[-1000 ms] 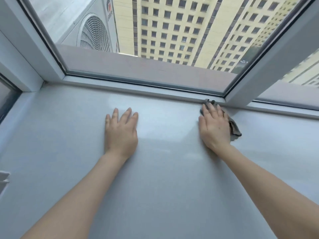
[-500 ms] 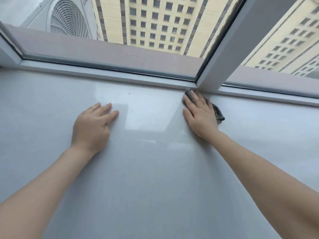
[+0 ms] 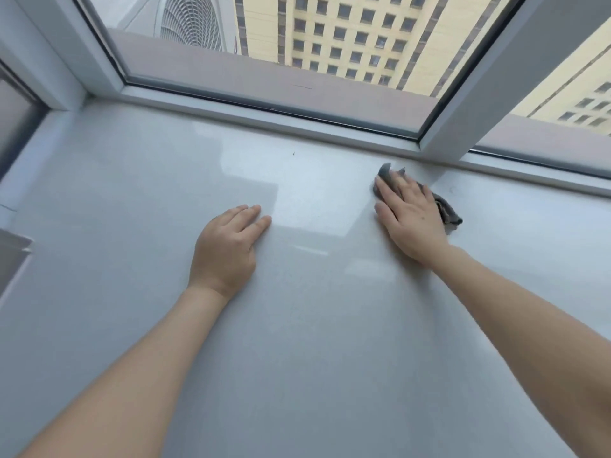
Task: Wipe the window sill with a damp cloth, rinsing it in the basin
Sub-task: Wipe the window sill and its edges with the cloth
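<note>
Out past the glass: high-rise, fan unit, grey ledge.
Far across the top runs the white window frame (image 3: pixel 264 119), and its broad upright post (image 3: pixel 489 71) slants up on the right, splitting the glass there. Through the panes, a yellow tower block (image 3: pixel 347 34) with rows of dark windows fills the far middle and right; left of it sits an air-conditioner unit (image 3: pixel 190 21), round grille facing in, behind the grey outer ledge (image 3: pixel 264 77).

We see a smooth, glossy pale-grey window sill (image 3: pixel 297 325) that mirrors the panes; a soft, matt dark-grey cloth (image 3: pixel 446 209), creased, on its far right; and a smooth white window frame (image 3: pixel 463 104), seemingly plastic, around clear glass
</note>
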Demonstrator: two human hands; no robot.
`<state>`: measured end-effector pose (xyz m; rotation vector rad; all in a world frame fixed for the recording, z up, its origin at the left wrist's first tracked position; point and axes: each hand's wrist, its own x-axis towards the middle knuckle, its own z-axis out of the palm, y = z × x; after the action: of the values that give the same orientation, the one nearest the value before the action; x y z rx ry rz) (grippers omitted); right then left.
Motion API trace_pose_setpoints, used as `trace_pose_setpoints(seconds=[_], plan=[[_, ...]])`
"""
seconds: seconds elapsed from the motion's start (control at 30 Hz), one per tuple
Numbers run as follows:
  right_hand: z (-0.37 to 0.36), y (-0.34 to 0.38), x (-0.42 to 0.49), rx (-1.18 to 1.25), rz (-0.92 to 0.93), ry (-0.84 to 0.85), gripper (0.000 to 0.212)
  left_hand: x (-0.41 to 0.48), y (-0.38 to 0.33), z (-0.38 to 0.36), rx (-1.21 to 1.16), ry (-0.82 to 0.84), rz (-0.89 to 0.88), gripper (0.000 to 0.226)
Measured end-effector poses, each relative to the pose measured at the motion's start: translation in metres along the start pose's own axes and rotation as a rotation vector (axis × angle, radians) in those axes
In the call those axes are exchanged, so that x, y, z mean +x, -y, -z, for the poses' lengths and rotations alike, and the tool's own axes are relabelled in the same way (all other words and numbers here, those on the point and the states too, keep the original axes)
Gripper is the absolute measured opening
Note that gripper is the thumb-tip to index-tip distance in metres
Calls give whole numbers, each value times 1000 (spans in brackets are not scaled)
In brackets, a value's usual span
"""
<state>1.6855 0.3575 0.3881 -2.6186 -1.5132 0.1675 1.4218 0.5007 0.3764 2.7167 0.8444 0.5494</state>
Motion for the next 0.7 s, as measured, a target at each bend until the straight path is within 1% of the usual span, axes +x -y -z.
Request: trace_pose_setpoints(seconds=[0.03,0.07,0.1,0.17,0.2,0.23,0.27,0.3,0.33,0.4,0.43,0.47,0.5,0.57,0.63,0.7], plan=[[-3,16,8,6,-127,-1,75,0,0,1,-8,-12,-1,45],[-9,33,0,-6,-113,-2,73,0,0,1,-27,-25,-2,43],[-13,47,-23,-15,38,9,68,-1,0,2,-55,-41,7,40],[-20,66,-95,-35,489,82,55,-2,2,6,-116,-85,64,35],[-19,66,-127,-34,657,155,50,-2,4,8,-140,-109,103,34],[-16,61,-139,-26,761,204,47,-2,8,11,-150,-131,145,33],[-12,53,-128,6,804,225,45,-2,14,15,-140,-155,187,33],[-10,49,-102,24,770,188,46,-1,22,20,-112,-181,228,32],[-10,49,-67,43,661,128,48,1,33,25,-72,-207,269,31],[-10,63,12,73,352,21,55,4,55,36,12,-268,343,30],[-12,75,47,74,249,-12,57,6,66,40,44,-304,375,29],[-16,90,75,71,203,-24,56,8,75,44,67,-342,407,27],[-20,109,95,64,210,-27,54,10,82,48,82,-381,437,26],[-29,148,113,51,307,-10,48,12,94,53,86,-446,479,25],[-37,177,105,49,496,7,47,14,104,56,85,-474,492,25],[-41,191,72,84,727,31,47,14,110,59,73,-473,500,25]])
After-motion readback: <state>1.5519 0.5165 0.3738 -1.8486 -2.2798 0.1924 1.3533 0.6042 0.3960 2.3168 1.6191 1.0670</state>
